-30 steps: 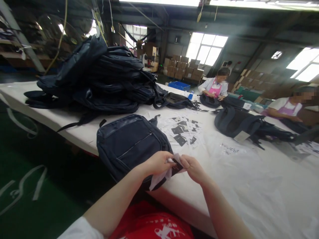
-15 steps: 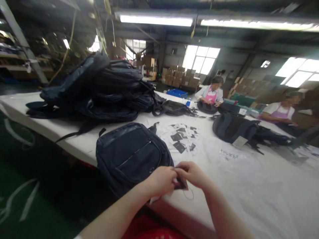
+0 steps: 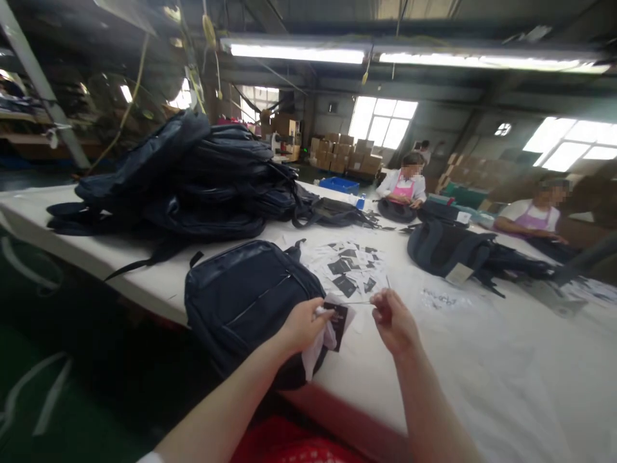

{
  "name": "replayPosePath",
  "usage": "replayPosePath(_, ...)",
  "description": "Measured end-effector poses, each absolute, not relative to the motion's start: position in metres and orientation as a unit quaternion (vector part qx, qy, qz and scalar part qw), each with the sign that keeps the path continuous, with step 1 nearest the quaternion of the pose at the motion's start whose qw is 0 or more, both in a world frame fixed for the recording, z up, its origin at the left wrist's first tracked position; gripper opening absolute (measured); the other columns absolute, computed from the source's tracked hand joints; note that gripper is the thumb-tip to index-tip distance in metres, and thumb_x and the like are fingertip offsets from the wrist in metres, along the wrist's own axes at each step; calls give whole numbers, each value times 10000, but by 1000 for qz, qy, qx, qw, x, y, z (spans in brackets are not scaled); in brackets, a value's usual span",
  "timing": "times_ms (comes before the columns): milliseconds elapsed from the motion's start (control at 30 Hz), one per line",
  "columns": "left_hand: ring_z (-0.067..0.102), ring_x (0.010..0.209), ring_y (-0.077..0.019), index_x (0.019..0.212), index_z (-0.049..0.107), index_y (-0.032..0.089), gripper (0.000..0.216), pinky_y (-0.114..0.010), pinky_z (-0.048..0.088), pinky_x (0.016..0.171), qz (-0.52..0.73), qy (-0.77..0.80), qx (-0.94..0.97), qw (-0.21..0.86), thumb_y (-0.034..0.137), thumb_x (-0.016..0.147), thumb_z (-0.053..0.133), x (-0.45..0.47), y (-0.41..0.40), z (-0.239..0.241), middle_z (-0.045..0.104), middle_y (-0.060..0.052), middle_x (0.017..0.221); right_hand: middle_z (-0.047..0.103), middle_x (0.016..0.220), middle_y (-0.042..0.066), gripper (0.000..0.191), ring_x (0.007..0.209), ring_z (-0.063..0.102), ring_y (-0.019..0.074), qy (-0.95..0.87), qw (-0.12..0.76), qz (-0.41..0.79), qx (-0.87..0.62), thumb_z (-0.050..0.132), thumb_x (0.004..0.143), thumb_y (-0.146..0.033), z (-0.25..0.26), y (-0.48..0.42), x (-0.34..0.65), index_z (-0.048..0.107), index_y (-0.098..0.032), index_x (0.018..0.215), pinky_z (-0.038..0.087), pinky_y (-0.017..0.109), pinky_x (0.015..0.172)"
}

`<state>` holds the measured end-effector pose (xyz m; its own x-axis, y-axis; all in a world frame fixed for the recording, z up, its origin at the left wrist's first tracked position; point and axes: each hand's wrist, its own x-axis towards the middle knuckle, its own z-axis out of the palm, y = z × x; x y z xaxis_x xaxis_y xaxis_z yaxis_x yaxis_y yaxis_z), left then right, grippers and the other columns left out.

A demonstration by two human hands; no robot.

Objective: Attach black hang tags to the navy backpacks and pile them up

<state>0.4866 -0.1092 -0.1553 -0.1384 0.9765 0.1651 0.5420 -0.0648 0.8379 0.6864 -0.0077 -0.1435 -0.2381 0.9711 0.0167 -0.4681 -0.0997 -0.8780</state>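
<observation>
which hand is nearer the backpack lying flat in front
Left. The left hand is at the backpack's right edge, holding a dark tag; the right hand is farther right, over the table.

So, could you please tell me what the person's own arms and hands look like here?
The left hand and right hand are bare: no gloves, rings or watch show. The forearms are uncovered; a white sleeve edges the left arm, beside a red top.
</observation>
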Motion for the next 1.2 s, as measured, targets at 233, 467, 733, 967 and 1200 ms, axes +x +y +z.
replayPosePath(233,522,624,-125,764,599,162,299,-203,358,554,402,620,618,268,425,881,518,491,-112,-155,581,13,654,463,565,-34,383,547,425,127,-633,391,535,-400,596,808,-570,-164,-38,671,605,-191,758,368,260,544)
replayPosePath(467,604,688,-145,894,677,152,298,-223,430,621,396,613,609,311,409,893,526,488,-113,-159,681,-16,768,554,625,14,491,631,516,169,-775,314,412,-363,375,943,-550,-165,-52,676,615,-193,706,389,288,621)
replayPosePath(733,647,899,-206,975,650,194,254,-289,472,811,364,654,629,209,406,839,624,497,-122,-149,700,-42,960,674,764,54,450,749,593,201,-848,239,299,-367,358,974,-459,-159,-55,685,663,-214,752,400,304,716)
replayPosePath(967,655,966,-214,1112,622,225,322,-295,473,867,326,640,658,226,381,831,639,497,-128,-144,710,-43,1059,630,675,31,451,658,556,180,-855,190,323,-358,356,969,-453,-163,-61,689,617,-206,697,384,290,646)
replayPosePath(1200,649,1005,-193,1001,714,246,225,-256,464,899,289,605,681,293,360,852,591,496,-125,-161,725,-22,1070,659,705,9,306,657,540,155,-828,119,441,-325,543,883,-439,-162,-57,718,711,-186,844,396,255,601)
